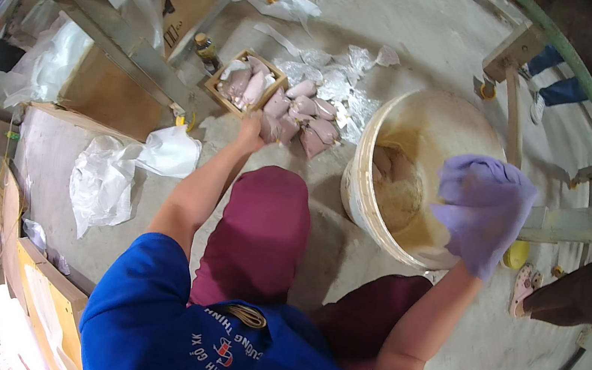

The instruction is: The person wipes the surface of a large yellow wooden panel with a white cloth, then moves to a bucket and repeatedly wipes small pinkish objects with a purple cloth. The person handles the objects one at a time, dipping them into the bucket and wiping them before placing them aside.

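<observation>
Person seated on a concrete floor (pixel 436 46), one hand at pink pouches, the other at a bucket.

The left hand (pixel 249 131) reaches the filled pink pouches (pixel 302 116) lying beside a small wooden box (pixel 243 84). The right hand (pixel 481 211), in a purple glove, rests on the rim of a tilted cream bucket (pixel 404 170) holding tan powder; crumpled white plastic bags (pixel 116 175) lie left.

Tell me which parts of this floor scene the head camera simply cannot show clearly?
- Right hand: wrapped in a purple cloth, so its fingers and grip are hidden.
- Left hand: its fingertips are lost among the small pinkish filled bags.
- Large cream plastic bucket: the covered hand hides its near inner wall.
- Another person's blue-trousered legs: cut off by the picture's dark rim.
</observation>
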Action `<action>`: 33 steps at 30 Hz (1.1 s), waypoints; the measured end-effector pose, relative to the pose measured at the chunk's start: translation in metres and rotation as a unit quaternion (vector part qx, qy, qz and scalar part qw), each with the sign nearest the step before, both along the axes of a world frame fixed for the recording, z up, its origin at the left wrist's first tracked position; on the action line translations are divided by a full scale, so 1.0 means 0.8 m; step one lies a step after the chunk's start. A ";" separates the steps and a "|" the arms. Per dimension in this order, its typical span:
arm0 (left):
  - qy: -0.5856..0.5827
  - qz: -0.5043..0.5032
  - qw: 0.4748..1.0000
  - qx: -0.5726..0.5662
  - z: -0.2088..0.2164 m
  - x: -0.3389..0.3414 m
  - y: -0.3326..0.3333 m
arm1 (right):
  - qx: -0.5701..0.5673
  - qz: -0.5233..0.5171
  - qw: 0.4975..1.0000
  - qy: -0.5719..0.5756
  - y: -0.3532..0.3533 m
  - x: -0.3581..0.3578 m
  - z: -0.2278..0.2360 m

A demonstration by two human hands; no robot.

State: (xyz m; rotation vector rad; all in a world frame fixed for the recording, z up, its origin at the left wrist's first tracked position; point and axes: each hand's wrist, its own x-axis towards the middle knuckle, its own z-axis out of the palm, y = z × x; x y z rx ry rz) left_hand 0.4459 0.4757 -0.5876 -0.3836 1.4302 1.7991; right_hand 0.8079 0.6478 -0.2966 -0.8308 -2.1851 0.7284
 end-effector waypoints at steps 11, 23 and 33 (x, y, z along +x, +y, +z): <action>0.700 -0.085 0.700 -0.110 0.109 0.023 0.111 | -0.400 -0.040 0.818 0.412 0.022 0.046 -0.026; 0.653 -0.748 0.066 0.095 0.202 0.267 0.269 | 0.123 -0.278 0.951 0.050 0.059 0.084 -0.120; 0.562 -0.721 -0.383 0.134 0.009 0.356 0.265 | 0.129 -0.238 0.963 -0.005 0.062 0.083 -0.105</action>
